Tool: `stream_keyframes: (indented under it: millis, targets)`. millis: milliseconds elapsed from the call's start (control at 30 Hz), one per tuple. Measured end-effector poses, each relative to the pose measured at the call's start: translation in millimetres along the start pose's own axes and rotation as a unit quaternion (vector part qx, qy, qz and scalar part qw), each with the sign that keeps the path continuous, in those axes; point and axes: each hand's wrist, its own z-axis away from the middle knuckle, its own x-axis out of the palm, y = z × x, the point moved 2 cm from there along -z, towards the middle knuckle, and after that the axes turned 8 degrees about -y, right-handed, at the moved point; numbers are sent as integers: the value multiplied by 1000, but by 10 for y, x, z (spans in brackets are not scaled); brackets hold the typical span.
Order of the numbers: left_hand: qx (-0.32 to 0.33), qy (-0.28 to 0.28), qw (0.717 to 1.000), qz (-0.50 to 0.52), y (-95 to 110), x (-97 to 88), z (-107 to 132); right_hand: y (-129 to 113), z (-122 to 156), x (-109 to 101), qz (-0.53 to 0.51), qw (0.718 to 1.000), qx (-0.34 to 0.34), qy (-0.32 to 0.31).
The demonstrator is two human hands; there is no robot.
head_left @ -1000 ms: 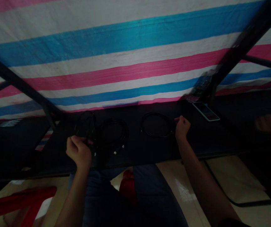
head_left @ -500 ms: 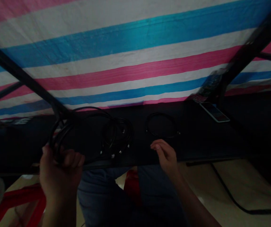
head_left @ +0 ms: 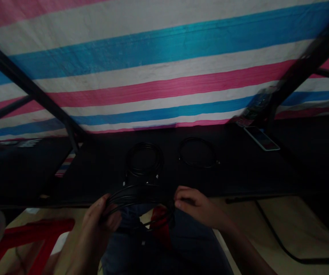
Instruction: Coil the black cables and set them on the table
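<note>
Operator body check: left hand (head_left: 101,221) at near left, right hand (head_left: 195,204) at near right, both bare. Left forearm (head_left: 72,256) and right forearm (head_left: 247,248) also bare out to the frame edge. Dark blue trousers (head_left: 198,248), denim-looking, cover both thighs at near centre. Low light, so stitching and markings on the fabric are unreadable.

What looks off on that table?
The black cable between the left hand and right hand sags in a loose, uneven loop past the table's near edge, unlike the black cable coil and its neighbour lying neatly on the table. No damage visible; the view is dark.
</note>
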Motion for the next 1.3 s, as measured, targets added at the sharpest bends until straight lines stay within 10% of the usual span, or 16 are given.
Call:
stream_keyframes:
  millis: [167, 433, 800, 1000, 1300]
  targets:
    - [-55, -50, 996, 58, -64, 103, 16, 82, 31, 75, -69, 997, 30, -11]
    - [-54, 42, 990, 120, -26, 208, -20, 74, 91, 79, -109, 992, 43, -35]
    - [-65, -71, 995, -7, -178, 151, -84, 0, 311, -305, -2, 997, 36, 68]
    - [-225, -248, 926, -174, -254, 150, 131, -146, 347, -192, 47, 998, 31, -21]
    - [-53, -333, 843, -419, -152, 289, 69, -32, 316, -142, 148, 983, 98, -49]
